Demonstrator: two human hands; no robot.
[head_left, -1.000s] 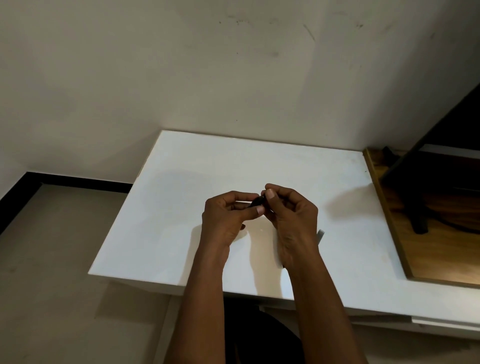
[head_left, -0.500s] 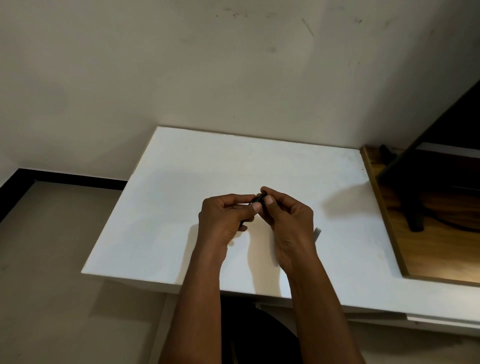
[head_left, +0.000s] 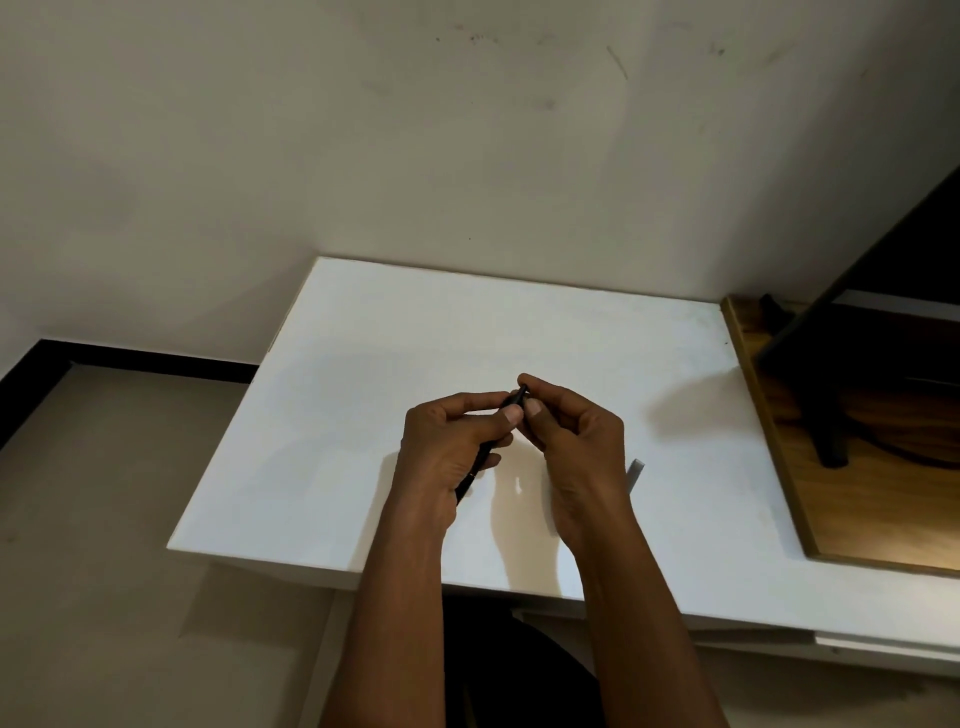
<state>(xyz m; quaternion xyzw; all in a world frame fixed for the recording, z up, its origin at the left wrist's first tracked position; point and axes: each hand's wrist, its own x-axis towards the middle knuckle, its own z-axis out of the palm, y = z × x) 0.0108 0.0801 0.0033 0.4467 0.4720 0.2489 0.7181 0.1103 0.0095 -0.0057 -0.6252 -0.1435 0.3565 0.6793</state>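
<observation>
Left hand (head_left: 451, 448): fingers curled round black pen (head_left: 516, 398) barrel.
Right hand (head_left: 577, 437): fingertips pinch pen's upper end.
Support: white table (head_left: 363, 364) below.

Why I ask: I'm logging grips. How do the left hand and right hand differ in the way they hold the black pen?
The left hand grips the black pen by its barrel, which pokes out below the fist; the right hand only pinches the upper tip. The left hand's thumb lies flat toward that tip; the right hand's forefinger arches over it. Both hover over the white table.
</observation>
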